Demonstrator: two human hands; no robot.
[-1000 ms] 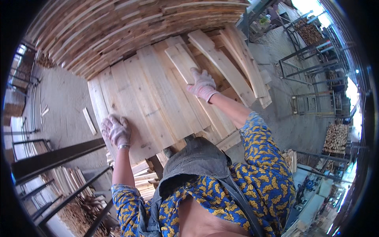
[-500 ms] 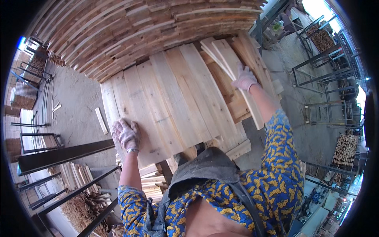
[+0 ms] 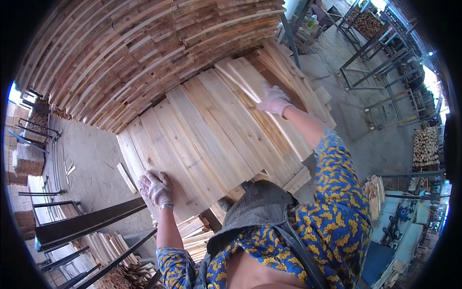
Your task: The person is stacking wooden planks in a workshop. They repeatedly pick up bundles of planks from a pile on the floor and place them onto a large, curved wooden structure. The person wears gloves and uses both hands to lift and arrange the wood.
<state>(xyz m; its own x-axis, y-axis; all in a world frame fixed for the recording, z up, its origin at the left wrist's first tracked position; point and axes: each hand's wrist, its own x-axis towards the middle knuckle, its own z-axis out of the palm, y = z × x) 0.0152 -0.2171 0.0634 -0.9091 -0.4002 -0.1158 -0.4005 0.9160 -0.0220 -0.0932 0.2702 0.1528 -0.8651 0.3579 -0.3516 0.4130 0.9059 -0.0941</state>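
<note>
My left hand [image 3: 156,189] wears a pale glove and lies with spread fingers on the left end of a row of flat wooden boards [image 3: 188,144]. The boards lie side by side, their ends uneven at my side. In my right hand [image 3: 274,100], also gloved, is a long pale plank [image 3: 294,138], gripped from above near its middle. It lies slanted at the right of the row, close to the last board. Another narrow strip beside its far end is partly covered. My fingertips under the plank are hidden.
A tall stack of boards [image 3: 139,58] rises right behind the row. At the left, a dark metal beam [image 3: 91,224] reaches toward the boards. Loose wood pieces [image 3: 195,238] lie below, near my left forearm. Metal frames [image 3: 380,58] stand at the far right.
My right hand has moved the plank leftward, narrowing the gap beside the row. The whole view has turned and shifted, while my left hand stays resting on the boards.
</note>
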